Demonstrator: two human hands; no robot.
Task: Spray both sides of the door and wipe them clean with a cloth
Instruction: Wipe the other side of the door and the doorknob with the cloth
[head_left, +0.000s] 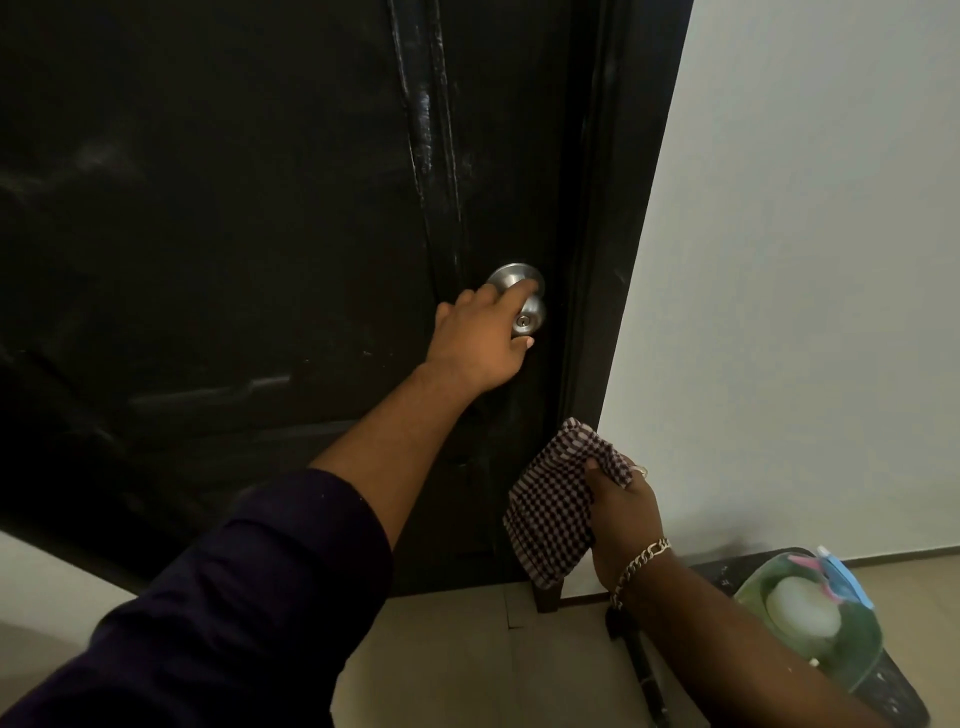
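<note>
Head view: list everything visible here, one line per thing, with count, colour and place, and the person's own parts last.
door: one, glossy black, closed, fills the left and centre
door knob: one, silver, at the door's right edge
door frame: one, black, between door and wall
wall: one, white, on the right
floor: beige, along the bottom
cloth: one, dark-and-white checked, below the knob
spray bottle: one, clear greenish, on a black stool, bottom right
bracelet: one, silver chain, right wrist
left hand: grips the door knob, dark sleeve
right hand: holds the cloth
</note>
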